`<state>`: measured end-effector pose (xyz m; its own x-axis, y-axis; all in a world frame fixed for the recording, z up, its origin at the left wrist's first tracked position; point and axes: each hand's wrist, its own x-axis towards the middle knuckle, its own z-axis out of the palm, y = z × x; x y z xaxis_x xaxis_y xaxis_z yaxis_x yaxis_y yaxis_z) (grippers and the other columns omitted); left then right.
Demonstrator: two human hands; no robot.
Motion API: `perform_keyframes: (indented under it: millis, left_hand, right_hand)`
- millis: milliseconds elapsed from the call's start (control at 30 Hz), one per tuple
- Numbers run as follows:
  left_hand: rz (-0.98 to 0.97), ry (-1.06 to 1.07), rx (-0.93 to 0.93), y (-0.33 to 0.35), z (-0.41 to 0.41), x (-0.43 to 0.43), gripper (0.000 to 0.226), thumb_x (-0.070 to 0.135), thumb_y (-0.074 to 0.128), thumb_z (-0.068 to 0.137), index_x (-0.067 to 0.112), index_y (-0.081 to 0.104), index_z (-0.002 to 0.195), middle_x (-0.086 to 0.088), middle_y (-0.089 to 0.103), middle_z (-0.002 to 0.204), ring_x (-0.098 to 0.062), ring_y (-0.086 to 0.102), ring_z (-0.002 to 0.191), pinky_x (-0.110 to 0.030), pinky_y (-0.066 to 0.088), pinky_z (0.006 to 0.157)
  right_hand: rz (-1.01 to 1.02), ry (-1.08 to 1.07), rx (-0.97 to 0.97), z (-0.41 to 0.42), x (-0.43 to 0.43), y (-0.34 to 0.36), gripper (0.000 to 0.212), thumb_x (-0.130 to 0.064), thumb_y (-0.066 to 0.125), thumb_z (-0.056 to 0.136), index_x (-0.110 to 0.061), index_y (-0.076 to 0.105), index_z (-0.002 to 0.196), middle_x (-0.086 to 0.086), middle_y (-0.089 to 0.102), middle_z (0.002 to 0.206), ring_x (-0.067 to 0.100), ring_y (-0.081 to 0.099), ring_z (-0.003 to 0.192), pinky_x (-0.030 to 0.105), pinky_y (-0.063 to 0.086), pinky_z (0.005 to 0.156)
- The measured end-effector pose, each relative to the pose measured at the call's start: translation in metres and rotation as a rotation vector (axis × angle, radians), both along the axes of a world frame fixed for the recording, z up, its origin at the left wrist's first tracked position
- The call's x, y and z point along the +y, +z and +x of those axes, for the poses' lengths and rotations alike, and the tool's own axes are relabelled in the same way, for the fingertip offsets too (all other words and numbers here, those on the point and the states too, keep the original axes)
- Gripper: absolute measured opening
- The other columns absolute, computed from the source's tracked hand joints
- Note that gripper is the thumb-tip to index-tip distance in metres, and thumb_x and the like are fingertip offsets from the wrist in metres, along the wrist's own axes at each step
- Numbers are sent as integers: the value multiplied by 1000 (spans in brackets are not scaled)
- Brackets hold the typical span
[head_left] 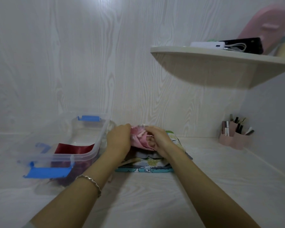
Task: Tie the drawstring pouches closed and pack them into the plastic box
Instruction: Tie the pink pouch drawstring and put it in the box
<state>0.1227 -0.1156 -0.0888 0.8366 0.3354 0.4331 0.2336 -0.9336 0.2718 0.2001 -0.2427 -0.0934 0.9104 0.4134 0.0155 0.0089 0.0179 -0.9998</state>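
The pink pouch (pixel 139 137) is made of cloth, so it is likely soft, light and floppy. It probably bends and bunches up when squeezed, and it should not break if it drops. The best place to hold it is likely at the top, where the strings pull the mouth shut. The strings are too small and blurry to pick out here. The pouch sits between the two hands, lifted a little above a pile (pixel 146 163) of other pouches on the table (pixel 146 203). The left hand (pixel 119 139) has its fingers curled over the pouch's left side and grips it. The right hand (pixel 160 140) holds the right side, and its fingers (pixel 150 142) curl into the pink cloth. Both hands touch the pouch and are close together. It looks like the pouch is not tied yet. The box (pixel 82 155) stands just to the left of the hands with its top open. A red pouch (pixel 74 148) already lies inside it. The pink pouch only needs a short trip left to go in.
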Motion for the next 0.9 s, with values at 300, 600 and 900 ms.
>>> perform_keyframes:
  millis: [300, 600, 900]
  left_hand:
    - [-452, -104, 12, 29, 2, -14, 68, 16, 58, 85, 6, 24, 143, -19, 37, 140, -30, 48, 115, -38, 46, 86]
    - [-189, -320, -243, 60, -12, -7, 21, 21, 54, 95, 13, 65, 111, -11, 62, 116, -27, 57, 108, -34, 44, 85]
    - [-106, -528, -136, 58, -77, -8, 30, 40, 52, 94, 15, 70, 91, 7, 63, 71, -3, 53, 61, -14, 35, 55]
  right_hand:
    - [84, -56, -261, -8, -30, 41, 16, -14, 51, 98, -14, 62, 87, 7, 61, 70, 10, 50, 54, 19, 30, 44]
    - [113, -21, -420, -29, -70, 87, 22, -8, 51, 96, -12, 68, 82, 0, 55, 68, 8, 48, 58, 19, 32, 48]
    - [86, 54, -316, -45, -115, 43, 26, -13, 52, 97, 1, 68, 83, 7, 60, 65, 11, 48, 52, 21, 44, 49]
